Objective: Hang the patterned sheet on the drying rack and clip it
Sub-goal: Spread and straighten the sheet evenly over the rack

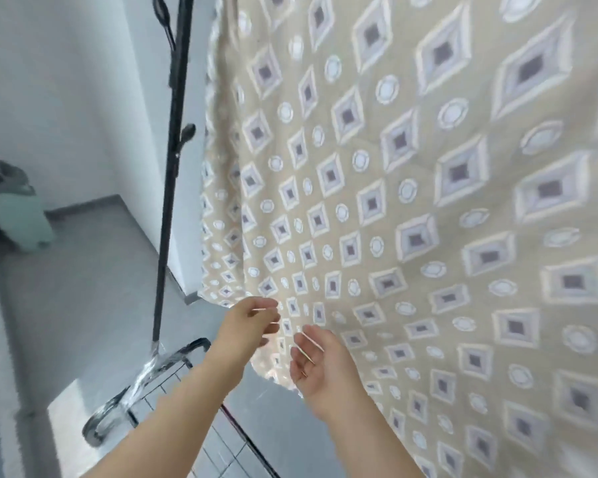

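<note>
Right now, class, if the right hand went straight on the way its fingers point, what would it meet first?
Most likely the lower edge of the sheet, which hangs just beyond the fingertips of the open right hand. Depth is hard to judge here.

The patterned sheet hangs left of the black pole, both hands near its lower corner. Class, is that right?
No: the head view shows the patterned sheet hanging right of the black pole, with the left hand and right hand near its lower corner.

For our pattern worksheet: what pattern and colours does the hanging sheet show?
Beige patterned sheet with grey-white diamonds and pale circles; head view.
</note>
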